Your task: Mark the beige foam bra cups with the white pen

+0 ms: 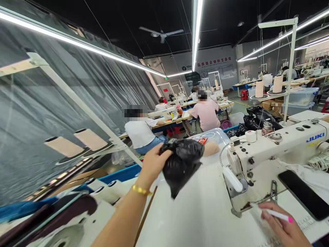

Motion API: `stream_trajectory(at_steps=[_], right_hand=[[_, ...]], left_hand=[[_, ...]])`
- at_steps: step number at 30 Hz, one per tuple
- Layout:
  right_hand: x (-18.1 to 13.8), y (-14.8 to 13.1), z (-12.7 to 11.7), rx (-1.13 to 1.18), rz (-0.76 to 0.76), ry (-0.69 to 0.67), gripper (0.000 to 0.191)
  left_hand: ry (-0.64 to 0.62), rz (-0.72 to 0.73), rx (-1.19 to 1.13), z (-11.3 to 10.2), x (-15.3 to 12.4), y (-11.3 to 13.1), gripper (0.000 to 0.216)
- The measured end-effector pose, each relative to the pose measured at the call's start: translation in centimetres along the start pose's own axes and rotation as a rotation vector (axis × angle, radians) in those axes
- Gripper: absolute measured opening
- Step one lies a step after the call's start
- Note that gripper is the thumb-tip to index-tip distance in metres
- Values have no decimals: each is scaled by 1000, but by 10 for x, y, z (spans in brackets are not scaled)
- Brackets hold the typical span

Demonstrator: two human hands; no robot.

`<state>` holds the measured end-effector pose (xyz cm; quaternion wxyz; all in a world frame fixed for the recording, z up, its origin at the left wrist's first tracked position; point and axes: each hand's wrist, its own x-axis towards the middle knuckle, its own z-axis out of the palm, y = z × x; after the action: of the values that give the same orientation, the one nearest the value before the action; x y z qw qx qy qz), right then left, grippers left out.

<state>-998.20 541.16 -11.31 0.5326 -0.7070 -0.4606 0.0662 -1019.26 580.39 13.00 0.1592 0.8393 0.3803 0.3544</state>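
A worker's left hand (154, 163) grips a bunched black plastic bag (182, 164), lifted clear of the bench (200, 212), while the right hand (281, 226) pinches a pink-tipped pen (279, 215) beside the sewing machine (272, 154).

sewing workshop, dark ceiling
light strips (196, 31), ceiling fan (161, 33), plastic sheeting (51, 103) on left, worktables (177, 120), grey back wall (218, 65)

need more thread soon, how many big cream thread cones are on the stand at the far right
2: two tall cream thread cones, one on the left, one right of it beside the white stand post. Others may be hidden.
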Motion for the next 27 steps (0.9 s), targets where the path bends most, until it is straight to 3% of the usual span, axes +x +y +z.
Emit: stream_trajectory(at_steps=[2, 3, 6, 9, 11, 13, 15, 17, 19, 22, 27], right_hand=[[22, 29, -17, -368, -234, 2, 36], [34, 42, -27, -430, -263, -7, 37], [62, 69, -52, -523, -284, -38, 55], [71, 72, -53, -553, -341, -36, 56], [66, 57, -35, -504, -432, -5, 47], [55, 28, -6, -271, -574, -121, 36], [44, -8, 28, -173, -636, -233, 44], [42, -39, 59, -113, -712, -242, 60], [47, -58, 79, -69, -694, -231, 54], [55, -66, 91, -53, -641, -247, 39], [49, -72, 96, 17, -578, -276, 16]], left_hand=[[-64, 3, -55, 10, -48, 1, 24], [-99, 9, -79, 18, -73, 2, 24], [-211, 45, -131, 41, -136, 7, 23], [-271, 81, -170, 52, -176, 12, 29], [-302, 101, -185, 54, -189, 15, 34], [-343, 127, -200, 54, -197, 18, 32], [-389, 160, -218, 54, -204, 22, 30], [-441, 200, -240, 51, -212, 28, 33], [-509, 234, -263, 44, -221, 33, 38], [-534, 232, -271, 33, -235, 40, 41], [-313, 169, -253, 37, -255, 41, 24]])
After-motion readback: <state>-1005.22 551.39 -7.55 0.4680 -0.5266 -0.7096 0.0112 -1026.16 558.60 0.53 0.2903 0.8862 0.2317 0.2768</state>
